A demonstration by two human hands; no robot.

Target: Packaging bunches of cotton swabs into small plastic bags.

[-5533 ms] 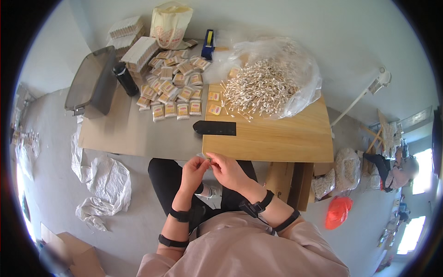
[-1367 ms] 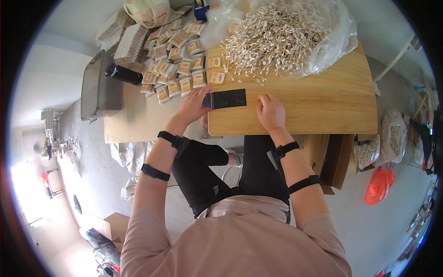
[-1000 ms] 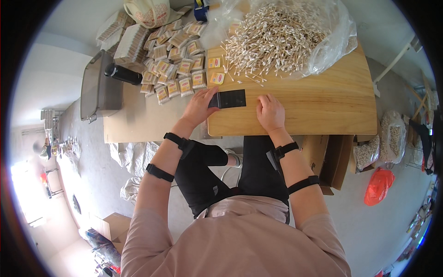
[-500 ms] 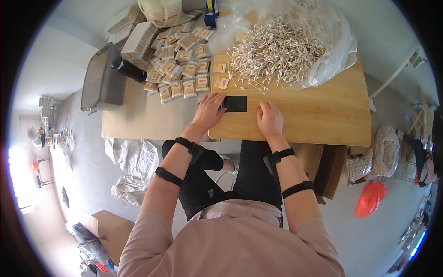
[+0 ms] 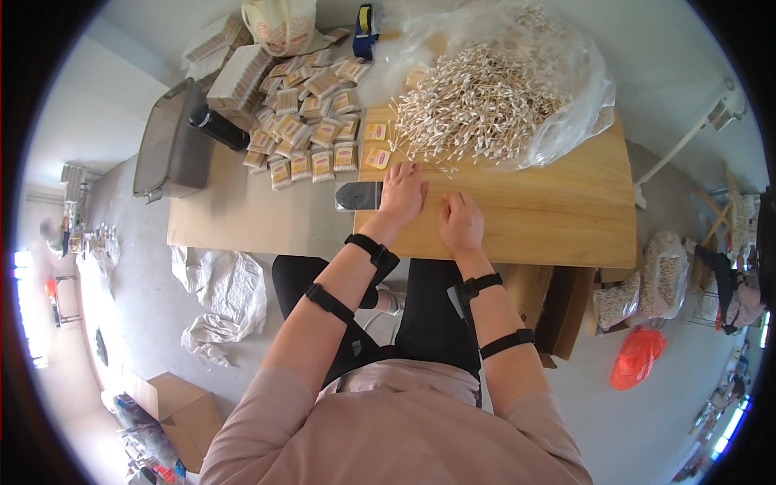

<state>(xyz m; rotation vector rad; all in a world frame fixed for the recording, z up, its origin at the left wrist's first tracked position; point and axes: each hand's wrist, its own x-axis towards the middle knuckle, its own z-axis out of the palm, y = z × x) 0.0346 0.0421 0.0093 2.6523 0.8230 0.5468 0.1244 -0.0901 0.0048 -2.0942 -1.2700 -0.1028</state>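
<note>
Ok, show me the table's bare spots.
The wooden board is bare right of the right hand, short of the swabs. The tabletop is bare between the bin and black strip. Packs and swabs crowd the far side.

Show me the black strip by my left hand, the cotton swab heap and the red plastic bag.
Black strip (image 5: 359, 196): head view, its exposed rounded end.
Cotton swab heap (image 5: 482, 105): head view, its middle.
Red plastic bag (image 5: 637, 358): head view, its bulging middle.
</note>
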